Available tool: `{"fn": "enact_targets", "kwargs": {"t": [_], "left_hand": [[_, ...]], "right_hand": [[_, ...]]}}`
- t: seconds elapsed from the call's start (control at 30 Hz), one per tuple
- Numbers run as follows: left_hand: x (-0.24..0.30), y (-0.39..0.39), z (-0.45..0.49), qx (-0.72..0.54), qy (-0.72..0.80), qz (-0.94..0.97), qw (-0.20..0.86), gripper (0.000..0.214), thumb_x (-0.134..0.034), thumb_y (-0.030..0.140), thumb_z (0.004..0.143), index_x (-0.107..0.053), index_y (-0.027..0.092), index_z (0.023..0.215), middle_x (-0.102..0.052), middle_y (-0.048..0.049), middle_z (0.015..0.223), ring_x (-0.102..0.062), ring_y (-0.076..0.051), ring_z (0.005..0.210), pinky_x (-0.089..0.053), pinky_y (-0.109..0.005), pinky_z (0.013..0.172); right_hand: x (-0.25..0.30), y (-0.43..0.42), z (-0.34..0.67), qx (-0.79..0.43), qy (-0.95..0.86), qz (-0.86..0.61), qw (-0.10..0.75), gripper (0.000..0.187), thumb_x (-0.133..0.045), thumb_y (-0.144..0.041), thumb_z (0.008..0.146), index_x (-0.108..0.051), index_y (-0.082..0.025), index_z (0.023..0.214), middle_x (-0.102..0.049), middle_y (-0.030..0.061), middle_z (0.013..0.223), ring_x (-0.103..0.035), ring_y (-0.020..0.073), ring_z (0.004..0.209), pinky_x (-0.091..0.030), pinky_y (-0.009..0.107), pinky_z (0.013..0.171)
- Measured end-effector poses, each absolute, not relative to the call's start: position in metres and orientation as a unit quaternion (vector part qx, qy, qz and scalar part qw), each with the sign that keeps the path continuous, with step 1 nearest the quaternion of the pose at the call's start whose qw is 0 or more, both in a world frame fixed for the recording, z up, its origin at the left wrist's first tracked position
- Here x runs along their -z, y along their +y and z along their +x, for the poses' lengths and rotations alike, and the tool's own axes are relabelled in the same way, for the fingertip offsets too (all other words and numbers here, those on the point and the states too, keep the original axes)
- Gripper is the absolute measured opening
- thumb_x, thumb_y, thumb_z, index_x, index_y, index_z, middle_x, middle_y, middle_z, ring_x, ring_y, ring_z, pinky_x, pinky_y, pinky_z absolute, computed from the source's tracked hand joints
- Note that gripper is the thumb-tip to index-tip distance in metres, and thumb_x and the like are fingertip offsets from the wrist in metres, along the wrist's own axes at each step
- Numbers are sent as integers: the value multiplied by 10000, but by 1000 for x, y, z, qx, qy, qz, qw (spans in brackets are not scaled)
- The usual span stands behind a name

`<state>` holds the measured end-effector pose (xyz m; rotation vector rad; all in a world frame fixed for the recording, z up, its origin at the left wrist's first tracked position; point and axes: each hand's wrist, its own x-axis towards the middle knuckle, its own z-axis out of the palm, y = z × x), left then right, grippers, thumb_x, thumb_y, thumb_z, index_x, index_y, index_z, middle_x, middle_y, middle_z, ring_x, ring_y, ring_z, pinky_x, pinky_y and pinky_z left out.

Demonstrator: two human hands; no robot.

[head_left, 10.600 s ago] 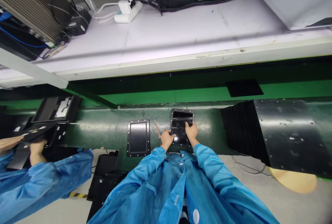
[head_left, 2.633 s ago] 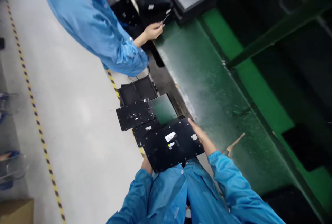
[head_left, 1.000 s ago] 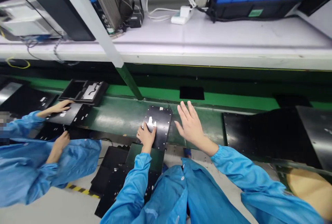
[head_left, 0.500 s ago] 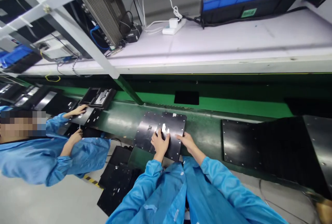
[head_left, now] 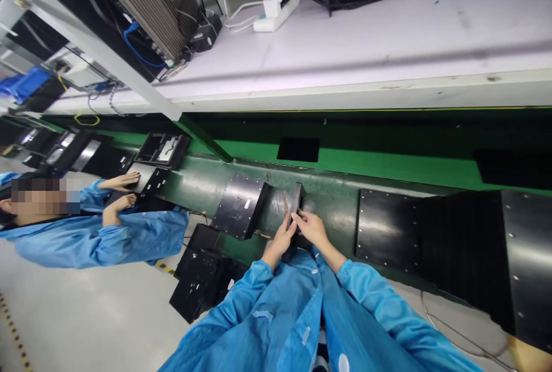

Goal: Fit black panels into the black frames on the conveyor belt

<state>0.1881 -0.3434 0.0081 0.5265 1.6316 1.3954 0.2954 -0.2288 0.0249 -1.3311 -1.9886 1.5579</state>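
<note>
A black metal panel [head_left: 295, 202] stands on edge on the green conveyor belt [head_left: 332, 211], seen almost edge-on. My left hand [head_left: 281, 240] grips its near left side and my right hand [head_left: 311, 228] grips its near right side. A second black panel [head_left: 240, 206] with rivets along its rim lies flat on the belt just left of my hands, its near corner hanging over the belt's edge.
Large black plates [head_left: 431, 234] cover the belt to the right. A stack of black panels [head_left: 202, 280] sits on the floor below left. A co-worker in a blue coat [head_left: 107, 234] handles panels [head_left: 146, 176] at far left. A white shelf [head_left: 345, 56] runs above.
Two panels lay flat under my hands half a second ago. Now one is tipped up on its edge between both hands, and the other lies apart to the left.
</note>
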Motion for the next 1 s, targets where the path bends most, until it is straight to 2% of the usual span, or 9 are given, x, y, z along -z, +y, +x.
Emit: {"fn": "enact_targets", "kwargs": {"t": [0.07,0.13,0.27,0.4,0.47,0.67,0.77,0.87,1.0], "left_hand": [[-15,-348,180,-554,675,263,410,670,-637,611,958,-646,198,1485,-579,-109,1583,-401,-297,1574,-236,-454,1339],[-23,-349,176,-539,679,304,396,625,-553,589,1001,-661,187,1468,-612,-110,1551,-467,-294,1529,-291,-445,1314],[-47,-340,174,-443,755,349,335,484,-517,487,1004,-751,209,1323,-767,-108,1306,-690,-295,1206,-487,-412,1110],[-69,-334,171,-338,826,344,292,334,-539,398,977,-820,218,989,-811,-91,977,-714,-263,919,-502,-340,893],[-75,-334,170,-320,837,344,282,307,-551,370,976,-817,221,939,-805,-97,952,-715,-261,903,-482,-326,869],[-76,-333,171,-281,861,351,237,290,-542,320,1007,-811,212,998,-797,-168,1017,-741,-306,976,-479,-351,908],[-77,-334,159,-214,902,319,199,317,-493,249,1020,-798,166,1041,-787,-212,998,-751,-339,986,-487,-376,898],[-74,-336,144,-175,932,275,156,350,-439,194,1030,-777,142,1101,-785,-222,991,-757,-339,993,-487,-370,878],[-71,-336,126,-182,939,274,101,374,-400,249,1072,-753,161,1161,-790,-188,1005,-757,-301,972,-469,-333,825]], "right_hand": [[-14,-226,285,-558,-678,-442,185,562,-738,-672,833,-748,-255,1210,-772,81,1067,-737,287,987,-566,412,893],[-6,-219,276,-563,-673,-422,230,660,-807,-685,745,-715,-231,1215,-734,104,1222,-700,284,1103,-547,415,971],[1,-204,265,-604,-657,-387,233,636,-827,-720,685,-657,-211,1025,-725,75,1062,-662,256,1022,-534,402,942],[8,-198,259,-617,-657,-367,230,621,-836,-730,642,-555,-239,898,-671,27,921,-608,235,912,-513,389,882],[12,-197,256,-605,-674,-356,233,617,-819,-731,645,-526,-244,886,-644,16,909,-586,227,893,-499,386,877],[10,-198,251,-578,-701,-340,243,553,-770,-694,688,-511,-247,886,-617,6,895,-562,214,862,-492,389,876],[8,-203,259,-600,-675,-343,258,527,-780,-645,670,-534,-243,907,-626,18,885,-574,222,854,-504,399,867],[10,-207,275,-635,-632,-350,275,516,-777,-599,661,-554,-248,967,-669,45,940,-615,249,909,-521,423,910],[11,-198,297,-639,-609,-373,286,456,-711,-530,688,-595,-251,1030,-710,89,1077,-653,296,1051,-528,446,977]]}}
